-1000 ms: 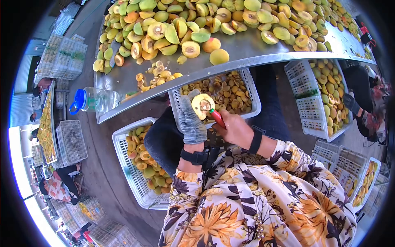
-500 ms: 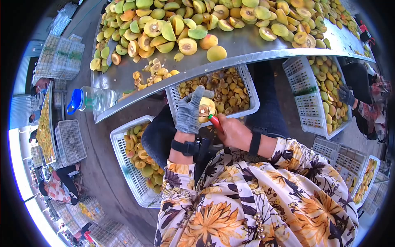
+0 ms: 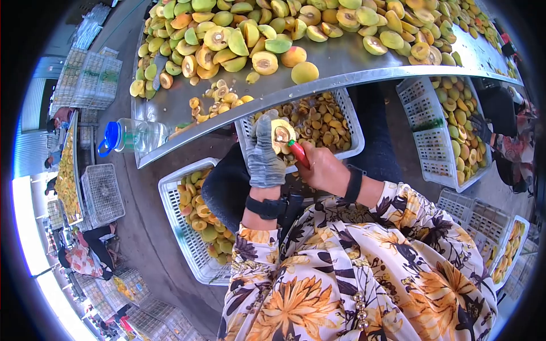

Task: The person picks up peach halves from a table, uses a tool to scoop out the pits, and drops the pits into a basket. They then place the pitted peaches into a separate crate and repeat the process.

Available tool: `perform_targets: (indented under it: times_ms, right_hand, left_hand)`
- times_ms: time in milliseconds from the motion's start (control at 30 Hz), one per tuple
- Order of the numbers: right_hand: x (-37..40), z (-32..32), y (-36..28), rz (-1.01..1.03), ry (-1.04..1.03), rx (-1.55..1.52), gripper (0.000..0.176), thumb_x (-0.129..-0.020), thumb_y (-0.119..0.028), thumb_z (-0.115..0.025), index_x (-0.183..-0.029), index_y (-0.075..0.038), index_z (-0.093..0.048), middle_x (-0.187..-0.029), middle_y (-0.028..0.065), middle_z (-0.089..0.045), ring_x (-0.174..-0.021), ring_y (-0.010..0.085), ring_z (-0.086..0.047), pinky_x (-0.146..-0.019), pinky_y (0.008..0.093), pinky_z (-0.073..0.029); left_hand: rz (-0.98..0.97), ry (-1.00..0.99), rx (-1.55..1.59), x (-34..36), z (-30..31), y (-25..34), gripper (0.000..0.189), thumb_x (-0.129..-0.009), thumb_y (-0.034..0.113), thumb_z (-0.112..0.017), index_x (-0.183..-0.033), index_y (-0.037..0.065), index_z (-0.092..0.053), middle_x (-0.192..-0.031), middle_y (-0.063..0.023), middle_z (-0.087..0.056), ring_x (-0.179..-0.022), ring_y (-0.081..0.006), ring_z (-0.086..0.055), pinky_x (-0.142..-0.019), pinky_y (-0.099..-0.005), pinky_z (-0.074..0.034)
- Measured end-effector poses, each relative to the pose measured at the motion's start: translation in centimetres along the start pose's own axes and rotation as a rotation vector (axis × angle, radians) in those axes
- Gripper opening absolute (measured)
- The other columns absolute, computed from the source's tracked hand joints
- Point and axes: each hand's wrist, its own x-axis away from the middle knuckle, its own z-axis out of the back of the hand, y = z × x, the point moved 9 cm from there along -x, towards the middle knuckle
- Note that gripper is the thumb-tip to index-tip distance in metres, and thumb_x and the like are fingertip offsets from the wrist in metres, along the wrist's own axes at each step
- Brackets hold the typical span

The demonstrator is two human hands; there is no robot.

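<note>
My left hand point(image 3: 266, 153), in a grey glove, is wrapped round a halved fruit point(image 3: 281, 135) with its cut face and brown centre turned up. My right hand point(image 3: 325, 171) is bare and closed on the red handle of a small tool point(image 3: 298, 153). The tool's green-tipped end meets the fruit's cut face; its working tip is hidden or too small to make out. Both hands are over the near side of a white crate point(image 3: 355, 142) of small fruit pieces, just below the metal table edge point(image 3: 227, 115).
Halved fruits point(image 3: 239, 42) are heaped on the metal table. A bottle with a blue cap point(image 3: 139, 136) lies at its left corner. Fruit-filled crates stand at the left point(image 3: 187, 244) and right point(image 3: 424, 136). A co-worker's gloved hand point(image 3: 481, 128) is beside the right crate.
The view has shifted slightly, moving the scene a little to the right. My left hand's fingers, spread more before, now lie closer along the fruit. The red-handled tool remains in my right hand.
</note>
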Motion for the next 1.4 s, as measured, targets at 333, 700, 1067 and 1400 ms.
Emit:
perform_targets:
  times_ms: [333, 700, 1067, 1400]
  right_hand:
    - [1.7, -0.2, 0.6, -0.08, 0.099, -0.151, 0.021, -0.071, -0.002, -0.056, -0.087, 0.004, -0.044, -0.058, 0.0222, -0.05, -0.055, 0.0393, -0.053, -0.049, 0.039, -0.04]
    - [0.8, -1.5, 1.4, -0.039, -0.111, -0.058, 0.022, -0.07, -0.005, -0.057, -0.089, 0.003, -0.047, -0.059, 0.0224, -0.053, -0.057, 0.0383, -0.055, -0.051, 0.0393, -0.042]
    - [3.8, -4.5, -0.4, -0.61, -0.603, -0.8, 0.008, -0.081, -0.005, -0.05, -0.086, -0.004, -0.044, -0.054, -0.001, -0.043, -0.041, 0.0048, -0.042, -0.033, 0.0211, -0.034]
    - [5.4, -6.7, -1.7, -0.685, -0.792, -1.119, 0.009, -0.084, -0.005, -0.05, -0.093, -0.004, -0.046, -0.057, -0.0007, -0.04, -0.039, 0.0042, -0.034, -0.033, 0.0213, -0.03]
  left_hand:
    - [-0.349, 0.097, -0.372, 2.8, -3.0, 2.2, 0.049, -0.084, 0.023, -0.061, -0.121, -0.002, -0.042, -0.097, -0.0106, -0.06, -0.086, -0.0162, -0.058, -0.077, -0.0276, -0.048]
    - [0.251, -0.127, -0.161, 1.3, -2.3, 0.5, 0.035, -0.078, 0.022, -0.064, -0.104, 0.0, -0.055, -0.089, -0.0128, -0.061, -0.076, -0.0219, -0.062, -0.066, -0.0321, -0.053]
    - [-0.241, 0.104, -0.436, 2.2, -0.9, 3.0, 0.026, -0.078, 0.016, -0.065, -0.095, -0.003, -0.061, -0.082, -0.0126, -0.063, -0.07, -0.023, -0.063, -0.061, -0.0313, -0.053]
    - [0.393, -0.299, -0.031, 3.0, -2.8, -0.7, 0.03, -0.076, 0.028, -0.064, -0.092, 0.004, -0.056, -0.079, -0.0158, -0.061, -0.056, -0.025, -0.061, -0.048, -0.0331, -0.052]
